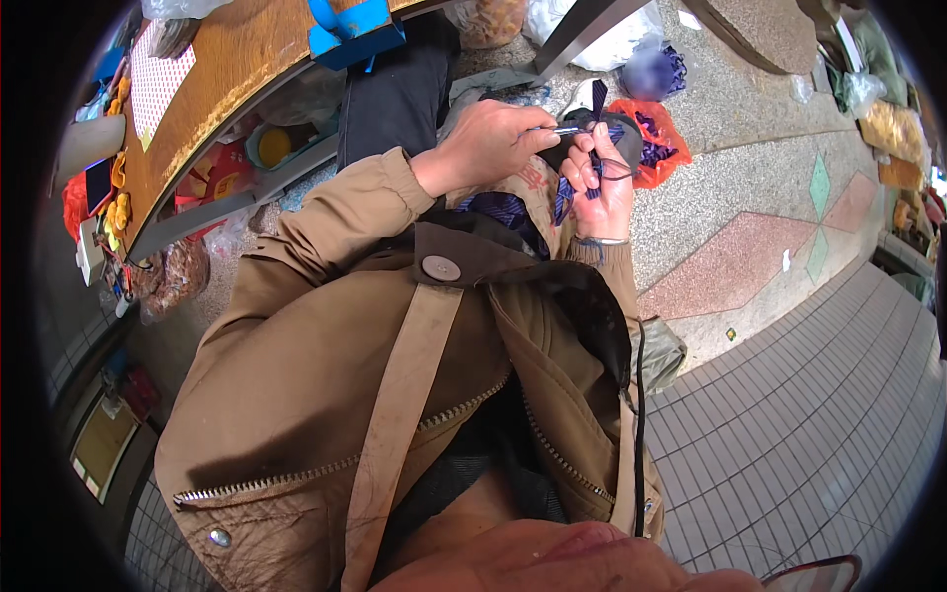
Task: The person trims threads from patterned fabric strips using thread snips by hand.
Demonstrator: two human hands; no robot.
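My left hand is closed on a thin metal tool; its exact kind is too small to tell. The tool's tip reaches the folded, dark purple striped fabric strip pinched in my right hand. One end of the strip sticks up above the fingers and another part hangs below them. A thin dark cord loops around the right-hand fingers. More purple striped fabric lies in my lap beside a pale printed cloth or sack. Just past my right hand, an open red plastic bag holds similar striped pieces.
A worn wooden table stands at left, with a blue holder at its edge and a shelf of bowls and bags underneath. A phone is at far left. Bags sit on the speckled floor; grey tiles lie right.
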